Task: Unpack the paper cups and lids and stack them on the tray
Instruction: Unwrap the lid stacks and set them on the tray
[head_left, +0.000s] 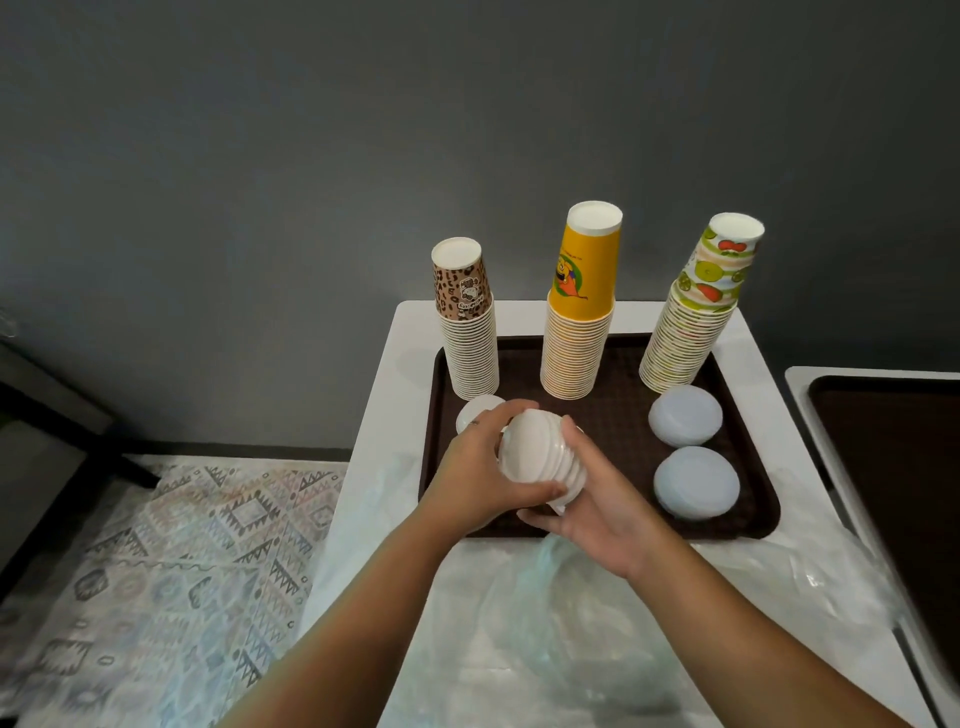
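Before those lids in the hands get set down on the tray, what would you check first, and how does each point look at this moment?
1. Grip: left hand and right hand both hold the stack of white lids: ok.
2. Lids aligned: the stack lies tilted on its side, edges fanned: not ok.
3. Free spot on the brown tray: bare patch ahead of the hands, before the yellow cup stack: ok.
4. Neighbours: one small lid pile sits close to the left hand: cannot tell if it will be bumped.
5. Plastic wrapping off the lids: ok.
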